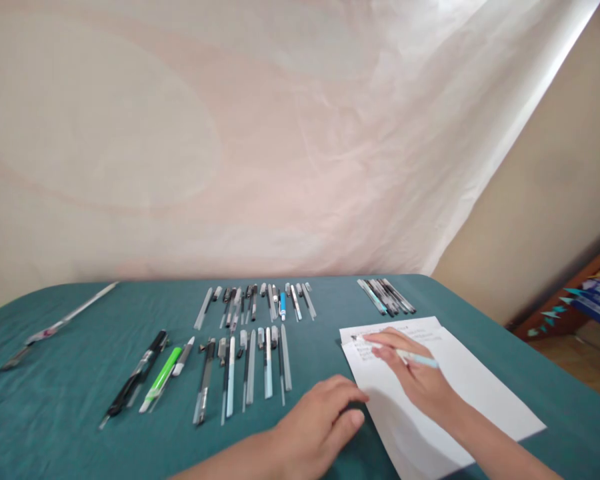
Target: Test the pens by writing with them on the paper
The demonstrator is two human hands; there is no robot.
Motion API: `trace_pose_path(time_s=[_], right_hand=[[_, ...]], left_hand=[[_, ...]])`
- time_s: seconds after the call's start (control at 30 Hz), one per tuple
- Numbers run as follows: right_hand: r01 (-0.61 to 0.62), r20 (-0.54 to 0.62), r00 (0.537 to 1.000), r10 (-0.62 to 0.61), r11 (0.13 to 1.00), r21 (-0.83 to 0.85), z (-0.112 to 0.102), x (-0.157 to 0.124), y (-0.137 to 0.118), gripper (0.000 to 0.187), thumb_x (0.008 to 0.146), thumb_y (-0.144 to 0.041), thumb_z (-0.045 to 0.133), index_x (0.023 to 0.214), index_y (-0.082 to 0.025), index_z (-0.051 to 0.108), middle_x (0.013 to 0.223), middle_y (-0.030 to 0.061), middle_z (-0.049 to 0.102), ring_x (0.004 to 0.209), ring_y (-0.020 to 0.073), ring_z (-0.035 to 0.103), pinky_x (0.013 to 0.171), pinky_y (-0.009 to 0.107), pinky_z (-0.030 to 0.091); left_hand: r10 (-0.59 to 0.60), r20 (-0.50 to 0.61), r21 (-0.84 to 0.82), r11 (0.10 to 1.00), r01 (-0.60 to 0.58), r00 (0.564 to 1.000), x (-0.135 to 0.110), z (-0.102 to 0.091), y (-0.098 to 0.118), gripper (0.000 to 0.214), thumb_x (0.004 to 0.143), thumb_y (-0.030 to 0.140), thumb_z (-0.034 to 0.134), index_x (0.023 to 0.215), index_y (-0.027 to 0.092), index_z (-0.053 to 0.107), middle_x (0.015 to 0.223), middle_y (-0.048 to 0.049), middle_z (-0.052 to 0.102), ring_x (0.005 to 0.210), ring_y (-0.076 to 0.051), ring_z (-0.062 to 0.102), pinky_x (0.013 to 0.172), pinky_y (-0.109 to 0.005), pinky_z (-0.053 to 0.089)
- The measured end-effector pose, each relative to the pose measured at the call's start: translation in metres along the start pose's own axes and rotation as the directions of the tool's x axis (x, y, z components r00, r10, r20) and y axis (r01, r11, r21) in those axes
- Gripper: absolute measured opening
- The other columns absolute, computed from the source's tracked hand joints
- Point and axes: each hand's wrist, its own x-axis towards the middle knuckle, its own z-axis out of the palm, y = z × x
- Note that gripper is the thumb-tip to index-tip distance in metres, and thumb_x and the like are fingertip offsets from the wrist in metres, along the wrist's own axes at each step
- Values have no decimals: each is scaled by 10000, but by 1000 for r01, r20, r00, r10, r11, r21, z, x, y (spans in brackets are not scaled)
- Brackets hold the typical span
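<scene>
My right hand (413, 370) is closed around a pen (420, 360) with a light blue and white barrel. The pen's tip is at the upper left of the white paper (473, 380), beside lines of handwriting too small to read. A second sheet's edge shows behind the top one. My left hand (323, 420) rests on the table by the paper's left edge, its fingers loosely bent, thumb apart from them, holding nothing. Beyond it lie light blue pen parts (268, 363) and clear tubes (286, 360).
A green tablecloth (70, 427) covers the table. Pens taken apart lie in two rows, including a green pen (163, 377) and a black pen (137, 373). A bundle of pens (386, 297) lies at the back right, a long thin stick (75, 313) at far left. A pale curtain (255, 147) hangs behind.
</scene>
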Motion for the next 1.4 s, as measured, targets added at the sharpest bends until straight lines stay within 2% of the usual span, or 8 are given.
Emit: trace_pose_path(time_s=[0.07,0.17,0.3,0.43,0.53,0.8,1.07,1.4], right_hand=[[-221,-121,967,226,974,56,-12,-2,22,240,833,-351,452,919,-192,610,843,55,615,745,169,569,663,260,456],[-466,-177,853,490,870,164,-25,-8,58,234,752,-408,550,806,-181,561,600,-4,562,539,134,514,483,222,394],[-458,-264,786,560,813,360,-29,-18,95,210,722,-385,573,769,-197,492,476,-67,441,440,97,417,441,208,329],[-446,-186,802,568,776,447,-28,-23,109,207,741,-366,532,818,-174,540,609,0,563,559,134,511,550,246,400],[-476,-151,813,562,791,385,-28,-26,112,197,736,-344,527,806,-163,564,661,23,594,623,153,539,597,261,408],[-475,-181,851,494,869,135,-27,-29,112,134,724,-296,498,662,-181,524,551,-19,542,527,124,487,533,242,373],[-498,-235,849,473,865,-57,-28,-33,117,205,765,-337,443,614,-199,463,507,-43,508,466,106,450,489,227,339],[-489,-234,853,466,871,-47,-28,-31,108,194,758,-330,452,614,-201,464,485,-36,505,460,112,443,474,234,319]], left_hand=[[63,133,226,970,-92,989,-2,-3,6,366,887,354,334,1217,226,426,1245,-71,484,1167,-210,396,1003,-362,242],[31,249,380,916,-127,968,-2,-5,7,441,882,403,327,1291,239,341,1360,-61,373,1265,-229,277,1049,-420,147],[-23,276,468,877,-113,961,0,-1,0,527,871,486,281,1326,221,295,1402,-67,295,1286,-237,235,1059,-432,127],[-46,295,500,859,-113,955,2,1,-3,554,867,516,249,1339,227,272,1409,-52,278,1294,-227,215,1063,-427,123],[-58,298,507,855,-107,953,3,1,-3,551,870,513,237,1342,231,267,1407,-47,282,1294,-227,214,1063,-431,119],[-76,309,515,851,-99,948,4,2,1,555,863,508,270,1343,230,267,1400,-52,296,1288,-246,229,1055,-457,132],[-70,325,531,839,-121,943,6,-1,3,558,861,523,252,1335,231,286,1399,-55,300,1277,-249,256,1048,-451,156],[-60,335,492,862,-121,940,6,-3,3,547,866,512,248,1338,239,280,1401,-58,298,1278,-253,253,1051,-447,150]])
